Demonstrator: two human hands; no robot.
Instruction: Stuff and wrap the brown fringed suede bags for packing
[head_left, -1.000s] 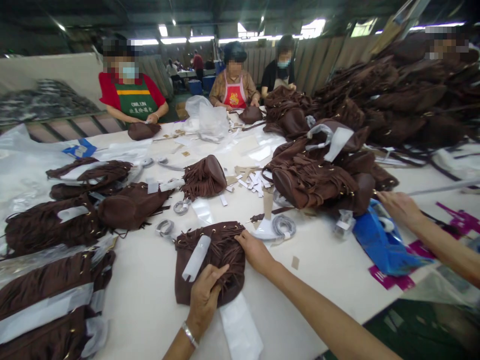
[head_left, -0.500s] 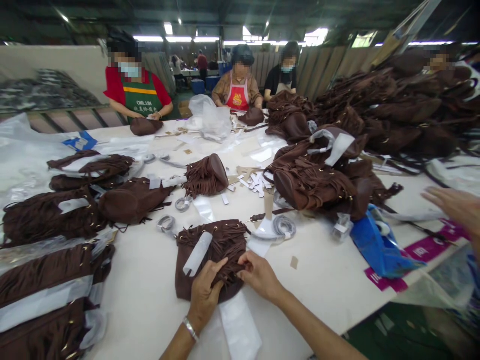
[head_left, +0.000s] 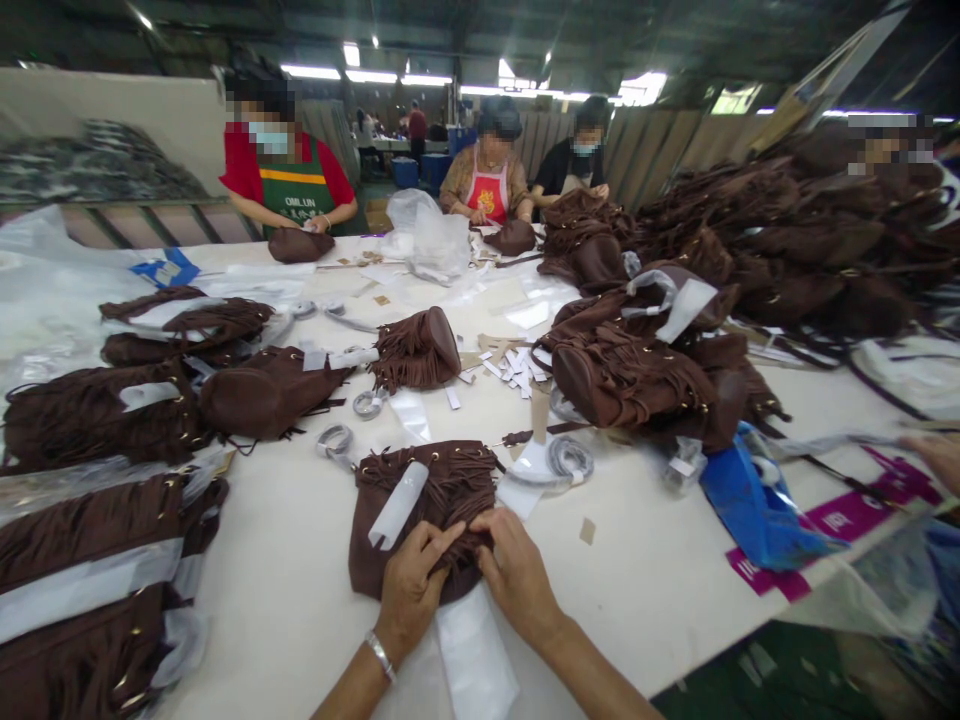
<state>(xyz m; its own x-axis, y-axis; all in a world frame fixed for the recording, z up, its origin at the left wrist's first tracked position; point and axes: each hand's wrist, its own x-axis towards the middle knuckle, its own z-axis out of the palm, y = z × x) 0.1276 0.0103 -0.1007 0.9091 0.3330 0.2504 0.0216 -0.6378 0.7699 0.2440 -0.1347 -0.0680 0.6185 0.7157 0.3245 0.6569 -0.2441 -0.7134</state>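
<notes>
A dark brown fringed bag [head_left: 367,550] with gold eyelets lies on the table right in front of me. My left hand [head_left: 412,580] rests on its lower front, thumb and index finger closed around some of the fringe. From the right, my right hand [head_left: 516,570] pinches fringe strands close to the left fingertips. A white wrapped strip [head_left: 400,507] lies slantwise across the bag's front. Below the bag, a white translucent sheet [head_left: 476,655] runs toward me between my forearms. A coiled, wrapped strap [head_left: 570,460] lies just beyond the bag's right side.
More brown fringed bags [head_left: 82,600] lie along the left, and a large pile of bags [head_left: 795,240] fills the right. White tags [head_left: 517,370] are scattered mid-table. A blue plastic bag [head_left: 765,510] sits near the right edge. Several co-workers stand opposite; another person's hand [head_left: 934,460] shows at right.
My right hand has shifted slightly left, its fingers nearer my left hand's. The co-worker's hand at the far right has drawn back and lower. The bag stays in place.
</notes>
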